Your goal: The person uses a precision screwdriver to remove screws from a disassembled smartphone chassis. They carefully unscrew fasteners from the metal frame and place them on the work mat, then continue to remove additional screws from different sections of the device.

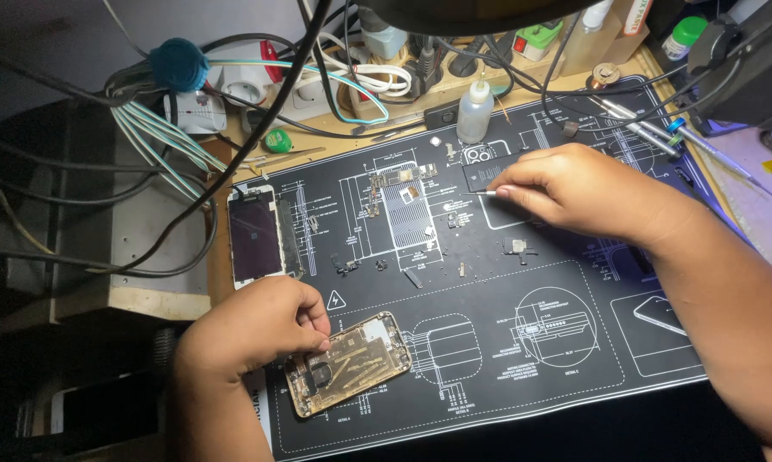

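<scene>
The left hand (253, 329) sits in the lower left of the frame, its fingers closed on the upper left edge of an opened phone chassis (349, 363). The chassis lies face-open and tilted on the black repair mat (505, 342), at the mat's lower left corner, with its internal boards and a round camera opening exposed. Grip state, left: grasping the chassis edge.

The right hand (578, 190) is in the upper right of the frame, above the mat. Its fingers are pinched on a thin metal tool (486, 193) whose tip points toward the left and rests beside a small dark rectangular part (482, 175). Grip state, right: clenched on the tool.

A detached phone screen (255, 235) lies upright along the left edge of the mat, well apart from the chassis. Small components and screws (454, 221) are laid out on the white diagram lines in the centre of the mat, between the two hands. A small bracket (516, 246) lies just below the right hand.

At the top of the frame, behind the mat, the bench (159, 299) carries a clear squeeze bottle (474, 111), a power strip (257, 85) with cables, and a bundle of pale green wires (159, 141) in the upper left. Several tweezers and drivers (651, 128) lie in the upper right corner.
</scene>
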